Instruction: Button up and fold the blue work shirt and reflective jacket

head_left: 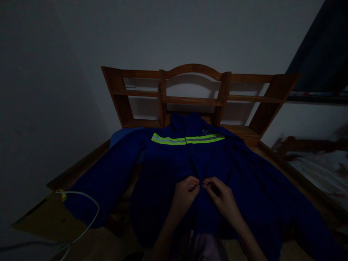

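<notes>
on blue jacket (160, 170): left hand (185, 193), right hand (222, 195) pinching front

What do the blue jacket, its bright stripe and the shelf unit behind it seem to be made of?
Blue jacket: cloth, apparently matte, judging by its soft folds; dim light hides the weave.
Bright stripe: probably reflective tape, with yellow-green edges around a grey band.
Shelf unit: likely wood, from its brown boards; perhaps varnished.
</notes>
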Available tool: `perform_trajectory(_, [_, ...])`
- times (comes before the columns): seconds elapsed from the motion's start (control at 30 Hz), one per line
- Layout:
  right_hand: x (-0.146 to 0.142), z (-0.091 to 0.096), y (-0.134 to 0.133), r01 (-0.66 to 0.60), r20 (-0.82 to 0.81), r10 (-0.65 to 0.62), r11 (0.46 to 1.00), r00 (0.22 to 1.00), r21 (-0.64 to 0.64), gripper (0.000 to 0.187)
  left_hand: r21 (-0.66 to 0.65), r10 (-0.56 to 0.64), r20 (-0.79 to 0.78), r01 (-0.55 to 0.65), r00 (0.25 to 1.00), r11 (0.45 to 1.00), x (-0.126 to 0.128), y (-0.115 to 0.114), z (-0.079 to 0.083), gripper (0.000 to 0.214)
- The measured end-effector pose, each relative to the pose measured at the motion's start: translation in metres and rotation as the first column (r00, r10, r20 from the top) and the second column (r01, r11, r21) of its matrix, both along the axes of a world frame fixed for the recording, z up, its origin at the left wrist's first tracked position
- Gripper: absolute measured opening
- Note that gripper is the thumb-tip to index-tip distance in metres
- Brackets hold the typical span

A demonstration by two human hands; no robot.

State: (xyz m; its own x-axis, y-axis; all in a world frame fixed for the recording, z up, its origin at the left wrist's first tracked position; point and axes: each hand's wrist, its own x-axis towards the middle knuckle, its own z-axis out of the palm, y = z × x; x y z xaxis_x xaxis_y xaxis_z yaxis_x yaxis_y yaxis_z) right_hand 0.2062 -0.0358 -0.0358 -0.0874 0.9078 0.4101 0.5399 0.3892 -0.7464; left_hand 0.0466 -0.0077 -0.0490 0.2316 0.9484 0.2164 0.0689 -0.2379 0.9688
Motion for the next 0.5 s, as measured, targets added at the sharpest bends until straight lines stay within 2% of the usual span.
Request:
perform_trajectory(0.37, [-0.0016,0.0012,-0.0004,0.006,-0.016,-0.006,1.0,1.0,-0.005,0.018,-0.004,0.012,-0.02,-0.012,1.0,1.0,-0.0007,-0.0017,0.0047,0.012])
perform_trajectory(0.5, [-0.0014,0.0008,-0.0002,0.004,-0.007,-0.004,1.0,1.0,-0.006,0.017,0.017,0.046,-0.073,-0.045,0.996,0.999,-0.0003,-0.0016,0.0069,0.021])
